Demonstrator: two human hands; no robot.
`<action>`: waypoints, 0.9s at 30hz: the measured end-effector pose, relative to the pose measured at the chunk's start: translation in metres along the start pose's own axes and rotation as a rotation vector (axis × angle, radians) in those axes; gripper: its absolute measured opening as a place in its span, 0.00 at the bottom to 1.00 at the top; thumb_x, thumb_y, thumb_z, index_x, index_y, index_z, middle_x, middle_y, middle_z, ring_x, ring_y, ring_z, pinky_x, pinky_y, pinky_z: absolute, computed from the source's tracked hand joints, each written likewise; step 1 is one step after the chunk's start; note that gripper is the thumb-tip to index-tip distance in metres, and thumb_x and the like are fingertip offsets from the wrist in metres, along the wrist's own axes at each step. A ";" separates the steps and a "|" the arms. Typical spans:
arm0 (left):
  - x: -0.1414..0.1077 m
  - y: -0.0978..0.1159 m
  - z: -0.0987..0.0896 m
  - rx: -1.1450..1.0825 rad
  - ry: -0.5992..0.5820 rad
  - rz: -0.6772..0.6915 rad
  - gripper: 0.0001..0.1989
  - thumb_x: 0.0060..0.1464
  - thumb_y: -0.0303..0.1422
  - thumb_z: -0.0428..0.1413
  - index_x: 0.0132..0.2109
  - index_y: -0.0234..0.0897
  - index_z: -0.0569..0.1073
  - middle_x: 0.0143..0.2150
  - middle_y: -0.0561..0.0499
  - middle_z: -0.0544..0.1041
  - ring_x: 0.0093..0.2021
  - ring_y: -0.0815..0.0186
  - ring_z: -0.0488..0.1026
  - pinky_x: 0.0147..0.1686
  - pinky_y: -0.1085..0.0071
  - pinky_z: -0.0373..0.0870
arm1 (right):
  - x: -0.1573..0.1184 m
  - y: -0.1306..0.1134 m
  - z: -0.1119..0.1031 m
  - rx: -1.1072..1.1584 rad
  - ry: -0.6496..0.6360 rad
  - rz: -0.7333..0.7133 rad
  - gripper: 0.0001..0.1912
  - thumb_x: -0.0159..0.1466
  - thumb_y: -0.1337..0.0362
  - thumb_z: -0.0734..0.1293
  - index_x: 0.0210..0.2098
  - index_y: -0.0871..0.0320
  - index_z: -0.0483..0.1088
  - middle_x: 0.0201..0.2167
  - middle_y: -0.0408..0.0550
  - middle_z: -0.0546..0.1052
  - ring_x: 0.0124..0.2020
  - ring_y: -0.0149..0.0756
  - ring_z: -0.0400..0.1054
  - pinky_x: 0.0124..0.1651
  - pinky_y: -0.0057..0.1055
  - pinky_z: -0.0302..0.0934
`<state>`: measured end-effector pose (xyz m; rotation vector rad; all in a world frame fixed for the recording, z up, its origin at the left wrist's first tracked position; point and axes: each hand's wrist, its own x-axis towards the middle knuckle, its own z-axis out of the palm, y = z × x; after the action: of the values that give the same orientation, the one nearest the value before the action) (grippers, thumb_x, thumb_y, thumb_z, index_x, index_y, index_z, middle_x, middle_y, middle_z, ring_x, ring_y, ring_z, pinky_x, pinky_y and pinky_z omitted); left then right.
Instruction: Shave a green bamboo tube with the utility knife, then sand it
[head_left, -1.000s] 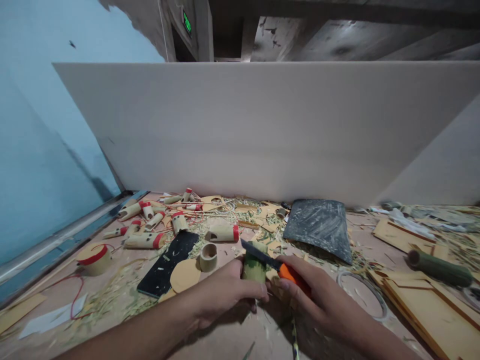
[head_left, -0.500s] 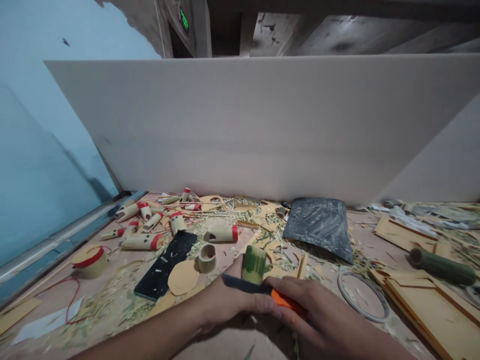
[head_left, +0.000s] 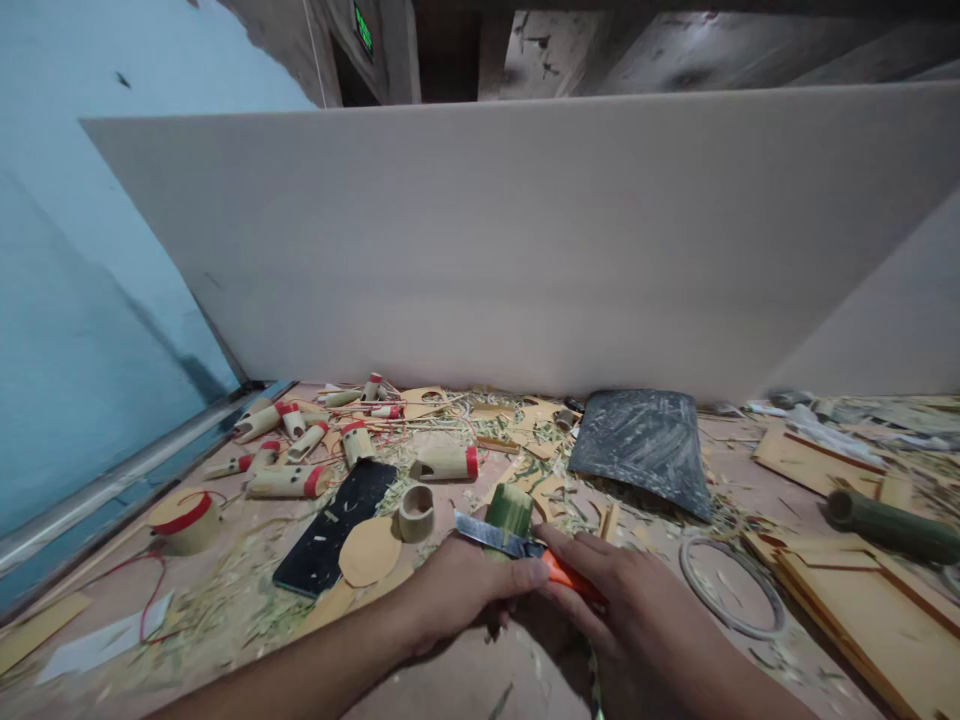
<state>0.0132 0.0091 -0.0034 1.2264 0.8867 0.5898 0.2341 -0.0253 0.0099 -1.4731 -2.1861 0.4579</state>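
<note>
A short green bamboo piece (head_left: 511, 508), its skin partly scraped pale, is held upright in my left hand (head_left: 471, 582). My left thumb presses near the knife's blade base. My right hand (head_left: 600, 590) is closed around the orange handle of a utility knife (head_left: 564, 576). The knife's blade (head_left: 484, 532) lies across the near side of the bamboo, pointing left. Part of the bamboo and several left fingers are hidden behind the blade and hand.
Left lie a phone (head_left: 330, 540), a bamboo ring (head_left: 416, 514) and several red-ended bamboo tubes (head_left: 285, 482). A dark sandpaper sheet (head_left: 641, 450), a roll-like ring (head_left: 684, 560), a green bamboo tube (head_left: 892, 528) and wooden frames (head_left: 874, 610) lie right. Shavings cover much of the table.
The knife blade has turned, its face now catching light, and it sits slightly higher against the bamboo. The bamboo has tilted a little. Both hands keep their grips.
</note>
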 end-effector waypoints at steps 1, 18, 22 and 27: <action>-0.001 -0.001 0.000 -0.014 -0.003 0.001 0.28 0.48 0.50 0.71 0.45 0.36 0.72 0.28 0.58 0.71 0.24 0.72 0.64 0.23 0.74 0.61 | 0.003 0.006 -0.002 -0.041 0.065 0.050 0.20 0.75 0.52 0.63 0.61 0.47 0.76 0.45 0.51 0.87 0.39 0.46 0.83 0.38 0.31 0.71; -0.001 0.003 -0.008 -0.257 -0.024 -0.110 0.31 0.42 0.49 0.75 0.44 0.34 0.73 0.37 0.47 0.82 0.38 0.62 0.81 0.47 0.59 0.78 | 0.001 0.004 -0.006 0.034 0.086 0.044 0.23 0.77 0.49 0.56 0.55 0.56 0.73 0.47 0.57 0.84 0.45 0.50 0.80 0.47 0.41 0.71; 0.002 -0.002 -0.008 -0.220 0.006 -0.109 0.39 0.35 0.50 0.78 0.47 0.37 0.70 0.30 0.54 0.78 0.27 0.66 0.76 0.34 0.66 0.77 | 0.000 0.004 -0.009 0.010 -0.035 0.012 0.18 0.77 0.49 0.56 0.46 0.54 0.71 0.38 0.51 0.81 0.37 0.45 0.77 0.40 0.36 0.65; 0.002 -0.004 -0.007 -0.194 -0.047 -0.005 0.41 0.29 0.48 0.80 0.47 0.35 0.73 0.32 0.53 0.78 0.24 0.72 0.69 0.23 0.75 0.66 | -0.003 -0.002 -0.006 0.006 -0.175 -0.026 0.16 0.78 0.50 0.58 0.42 0.52 0.69 0.37 0.47 0.80 0.36 0.41 0.74 0.39 0.32 0.61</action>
<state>0.0081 0.0140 -0.0083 1.0580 0.7740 0.6253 0.2366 -0.0282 0.0152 -1.4482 -2.3327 0.6050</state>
